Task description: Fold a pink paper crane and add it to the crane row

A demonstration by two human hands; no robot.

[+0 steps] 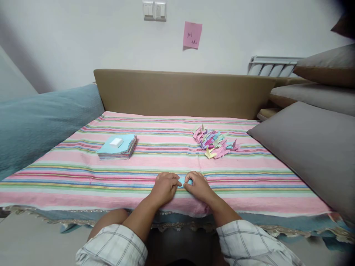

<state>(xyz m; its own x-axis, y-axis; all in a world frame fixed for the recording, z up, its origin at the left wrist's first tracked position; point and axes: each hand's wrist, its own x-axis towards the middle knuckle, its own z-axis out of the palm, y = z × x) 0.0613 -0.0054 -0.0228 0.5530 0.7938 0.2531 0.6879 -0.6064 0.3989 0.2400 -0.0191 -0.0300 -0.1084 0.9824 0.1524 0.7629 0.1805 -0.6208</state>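
Note:
A small piece of light blue paper lies low over the striped cloth, mostly covered by my fingers. My left hand is closed on its left part, fingertips pressed together on the paper. From the other side my right hand pinches the paper with thumb and curled forefinger. The paper's exact folds are hidden. Beyond my right hand lies a heap of folded paper cranes in pink, purple, green, blue and yellow. To the far left sits a stack of square paper, blue sheet on top, with a small white block on it.
Grey cushions are piled along the right side. A blue-covered armrest bounds the left, and a brown backrest stands at the back. On the wall are a pink note and light switches.

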